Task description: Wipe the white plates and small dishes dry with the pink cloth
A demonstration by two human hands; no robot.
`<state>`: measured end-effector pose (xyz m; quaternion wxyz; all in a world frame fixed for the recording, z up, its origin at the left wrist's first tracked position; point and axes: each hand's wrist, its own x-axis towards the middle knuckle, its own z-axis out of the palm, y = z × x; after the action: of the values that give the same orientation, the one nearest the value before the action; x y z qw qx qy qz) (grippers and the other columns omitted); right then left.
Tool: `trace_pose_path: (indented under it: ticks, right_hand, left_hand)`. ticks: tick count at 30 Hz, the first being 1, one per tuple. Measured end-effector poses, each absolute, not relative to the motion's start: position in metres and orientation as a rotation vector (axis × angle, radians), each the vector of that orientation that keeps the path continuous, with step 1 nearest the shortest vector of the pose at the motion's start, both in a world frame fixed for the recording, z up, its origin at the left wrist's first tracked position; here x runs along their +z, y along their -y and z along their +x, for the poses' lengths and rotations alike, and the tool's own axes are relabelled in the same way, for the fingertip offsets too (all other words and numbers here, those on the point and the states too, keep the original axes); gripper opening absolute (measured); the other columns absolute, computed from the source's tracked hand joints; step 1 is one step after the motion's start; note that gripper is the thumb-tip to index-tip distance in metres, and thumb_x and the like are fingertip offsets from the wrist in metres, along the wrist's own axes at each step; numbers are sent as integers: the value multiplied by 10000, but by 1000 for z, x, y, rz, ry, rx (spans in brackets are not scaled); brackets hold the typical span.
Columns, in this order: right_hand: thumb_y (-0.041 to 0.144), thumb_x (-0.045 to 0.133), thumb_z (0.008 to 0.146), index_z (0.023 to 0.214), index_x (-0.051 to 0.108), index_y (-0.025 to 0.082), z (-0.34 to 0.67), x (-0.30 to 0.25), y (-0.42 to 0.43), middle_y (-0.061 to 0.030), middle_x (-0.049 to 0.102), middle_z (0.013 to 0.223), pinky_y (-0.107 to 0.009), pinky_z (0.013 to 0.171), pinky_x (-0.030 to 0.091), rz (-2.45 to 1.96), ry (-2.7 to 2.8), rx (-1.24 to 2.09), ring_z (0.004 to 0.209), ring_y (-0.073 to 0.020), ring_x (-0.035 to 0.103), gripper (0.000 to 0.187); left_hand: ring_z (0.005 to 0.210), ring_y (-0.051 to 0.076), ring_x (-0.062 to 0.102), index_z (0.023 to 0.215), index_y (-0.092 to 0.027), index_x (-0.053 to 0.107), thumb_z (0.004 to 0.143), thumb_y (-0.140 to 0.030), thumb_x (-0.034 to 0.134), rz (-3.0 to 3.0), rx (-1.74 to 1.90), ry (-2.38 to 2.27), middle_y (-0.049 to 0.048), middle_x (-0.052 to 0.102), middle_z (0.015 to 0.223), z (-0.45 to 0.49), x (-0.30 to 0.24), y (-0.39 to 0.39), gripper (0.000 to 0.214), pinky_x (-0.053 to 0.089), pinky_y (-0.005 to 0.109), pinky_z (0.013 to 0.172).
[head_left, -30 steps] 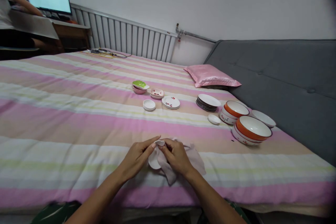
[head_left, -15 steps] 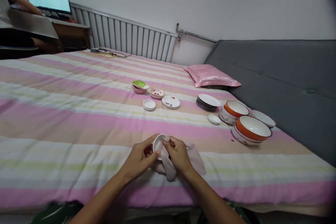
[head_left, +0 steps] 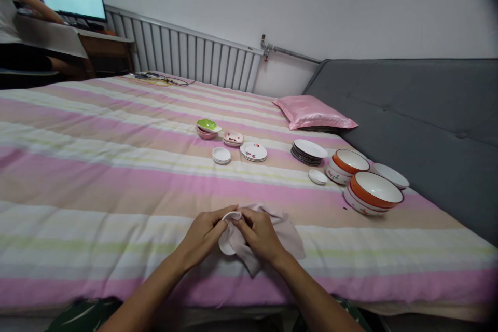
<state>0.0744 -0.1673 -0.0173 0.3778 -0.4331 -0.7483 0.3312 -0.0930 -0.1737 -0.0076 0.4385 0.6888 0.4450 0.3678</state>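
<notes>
My left hand (head_left: 205,232) grips the rim of a small white dish (head_left: 225,241), which is tilted on edge above the bed. A pale pinkish-grey cloth (head_left: 287,233) is bunched in my right hand (head_left: 260,232), whose thumb presses it against the inside of the dish. Part of the cloth hangs down in front and the rest spreads out to the right on the bedspread. Beyond my hands lies a stack of small white dishes (head_left: 221,155), similar in look to the held one.
On the striped bedspread (head_left: 116,176) stand flowered plates (head_left: 253,151), pink dishes (head_left: 233,138), a green leaf-shaped dish (head_left: 208,124), a plate stack (head_left: 309,150), small dishes (head_left: 318,176) and orange-rimmed bowls (head_left: 373,194). A pink pillow (head_left: 313,112) lies behind. A person's arm (head_left: 41,8) shows far left.
The dish has turned and dropped slightly toward me and to the left. My right hand has shifted left with the cloth, its thumb pressing near the upper rim.
</notes>
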Motion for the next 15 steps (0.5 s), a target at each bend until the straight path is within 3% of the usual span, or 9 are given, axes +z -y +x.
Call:
trace_pose_path:
  ticks: [3,6,10,15]
  right_hand:
    - [262,478,834,846,649,179,75,-22,163,-14,643,735,-223,607,380,-1167,1773,898,657,-141,554,190]
    - [279,480,825,848,640,159,77,-27,159,-30,655,763,-231,622,409,-1205,1613,953,694,-156,579,201]
    - [301,484,820,853,640,149,78,-30,157,-37,660,776,-236,627,421,-1211,1540,959,708,-162,584,220]
    - [306,466,839,849,641,168,77,-29,159,-27,655,755,-232,612,405,-1225,1602,912,682,-157,574,223]
  left_hand:
    - [786,200,616,1227,-171,531,807,-302,467,1707,936,-1164,71,682,979,-90,-9,174,445,464,301,724]
    - [603,148,569,1271,-153,455,776,-295,519,1661,955,-1153,40,661,799,-86,-11,176,519,433,241,557]
    - [669,155,587,1316,-150,388,772,-261,519,1616,994,-1105,45,649,818,-82,-13,178,571,440,239,585]
    - [819,197,600,1284,-150,461,786,-212,478,1636,1016,-1077,49,672,877,-83,-8,178,502,452,267,695]
